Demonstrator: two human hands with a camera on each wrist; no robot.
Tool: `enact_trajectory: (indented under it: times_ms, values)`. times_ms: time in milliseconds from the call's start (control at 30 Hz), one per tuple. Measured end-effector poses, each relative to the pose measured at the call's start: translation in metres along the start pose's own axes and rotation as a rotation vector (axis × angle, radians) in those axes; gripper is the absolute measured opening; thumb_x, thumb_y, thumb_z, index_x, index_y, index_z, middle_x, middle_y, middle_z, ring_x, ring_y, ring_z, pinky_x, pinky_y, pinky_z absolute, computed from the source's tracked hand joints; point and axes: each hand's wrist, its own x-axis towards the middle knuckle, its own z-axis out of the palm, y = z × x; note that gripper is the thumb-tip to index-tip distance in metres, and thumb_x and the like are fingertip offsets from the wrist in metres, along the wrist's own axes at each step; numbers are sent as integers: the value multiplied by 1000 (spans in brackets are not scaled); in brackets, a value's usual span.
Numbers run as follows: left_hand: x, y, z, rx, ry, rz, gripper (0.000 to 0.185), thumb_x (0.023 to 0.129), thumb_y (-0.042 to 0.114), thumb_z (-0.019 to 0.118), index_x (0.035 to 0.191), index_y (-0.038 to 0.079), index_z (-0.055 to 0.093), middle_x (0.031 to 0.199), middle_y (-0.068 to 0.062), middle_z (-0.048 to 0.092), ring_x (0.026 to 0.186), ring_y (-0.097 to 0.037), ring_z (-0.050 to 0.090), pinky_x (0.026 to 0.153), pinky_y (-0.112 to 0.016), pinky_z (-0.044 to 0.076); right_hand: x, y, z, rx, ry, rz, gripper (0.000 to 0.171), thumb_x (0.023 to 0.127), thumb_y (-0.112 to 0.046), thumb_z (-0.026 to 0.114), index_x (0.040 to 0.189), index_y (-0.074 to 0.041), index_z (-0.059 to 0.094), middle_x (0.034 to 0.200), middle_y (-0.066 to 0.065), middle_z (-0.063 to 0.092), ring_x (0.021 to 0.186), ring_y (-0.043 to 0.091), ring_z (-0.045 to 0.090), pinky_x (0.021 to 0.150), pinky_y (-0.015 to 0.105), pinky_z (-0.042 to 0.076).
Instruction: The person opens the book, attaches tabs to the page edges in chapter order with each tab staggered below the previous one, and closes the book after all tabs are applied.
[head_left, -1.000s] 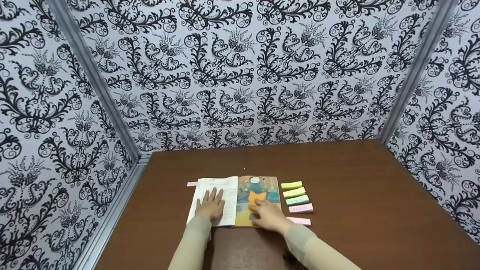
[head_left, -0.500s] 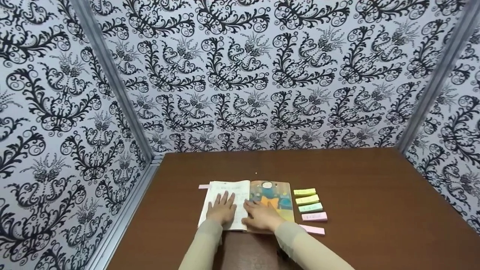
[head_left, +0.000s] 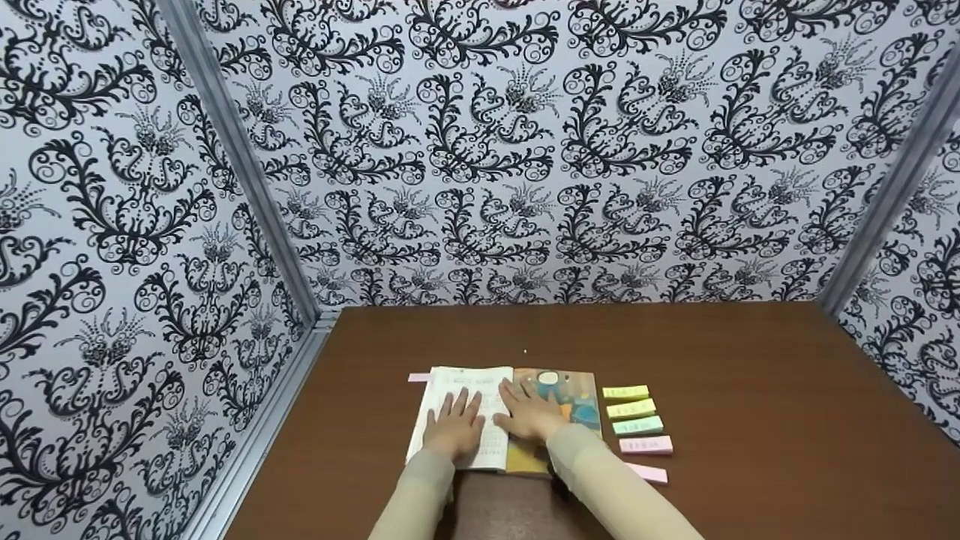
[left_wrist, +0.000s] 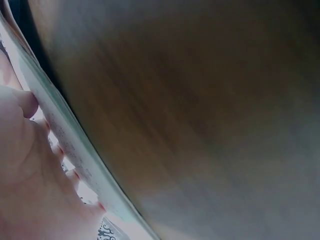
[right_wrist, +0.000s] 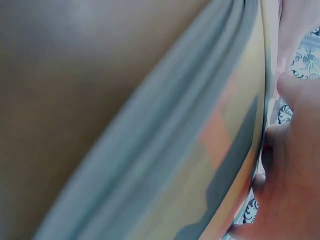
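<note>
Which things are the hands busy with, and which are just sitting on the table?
In use:
- open book, lying flat
- left hand, flat on its text page
- right hand, flat across the middle fold and picture page

Just lying there:
- sticky note pads, in a row right of the book
- pink slip at the book's far left corner
- brown table

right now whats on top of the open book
Both hands rest flat on the open book: the left hand on the white text page, the right hand across the spine onto the coloured picture page. The print and picture beneath them are covered.
</note>
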Motion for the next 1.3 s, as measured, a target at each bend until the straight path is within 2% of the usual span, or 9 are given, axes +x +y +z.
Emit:
enact_trajectory:
  times_ms: [200,467,667,800,933,1100,1300]
  values:
    - [-1,3,-2,-9,11,2,52,104,37,35,152,17,34,158,-7,25,145,-34,16,112,-61,12,13,7,-3,1,15,38,63,102,-44,39,155,-14,24,160,5,18,146,32,13,109,67,9]
    - [-3,3,-2,6,28,-5,51,103,36,36,151,16,36,157,-7,27,145,-34,18,112,-61,14,24,9,-2,-48,50,77,59,103,-41,39,154,-15,26,160,3,21,146,29,15,108,68,9]
    - [-3,5,-3,12,15,-15,51,104,36,35,152,17,34,158,-6,25,145,-33,17,112,-60,13,33,5,-7,-66,58,138,59,102,-41,41,154,-17,27,160,0,21,145,28,19,99,77,15]
    - [-3,5,-6,15,10,-22,52,104,36,34,152,18,33,158,-6,25,145,-33,16,112,-60,13,35,2,-7,-113,58,125,59,102,-42,40,155,-18,26,160,-3,21,145,28,20,96,79,17]
    - [-3,8,-3,24,3,-23,52,104,36,33,152,18,33,159,-6,24,145,-32,16,112,-59,13,21,6,-6,-157,57,83,58,102,-43,39,154,-20,28,160,-3,22,145,29,18,96,80,13]
    - [-3,7,-4,28,-19,-31,52,104,36,33,153,18,32,159,-6,23,146,-32,15,113,-59,11,3,1,-4,-133,26,36,57,103,-44,39,154,-20,29,160,-2,21,146,32,15,96,81,4]
    - [-1,5,-6,42,-39,-44,52,104,37,33,153,19,31,159,-5,23,146,-31,15,112,-61,11,-15,-13,3,-119,-11,21,59,101,-46,40,154,-22,27,159,-5,22,146,31,12,95,82,6]
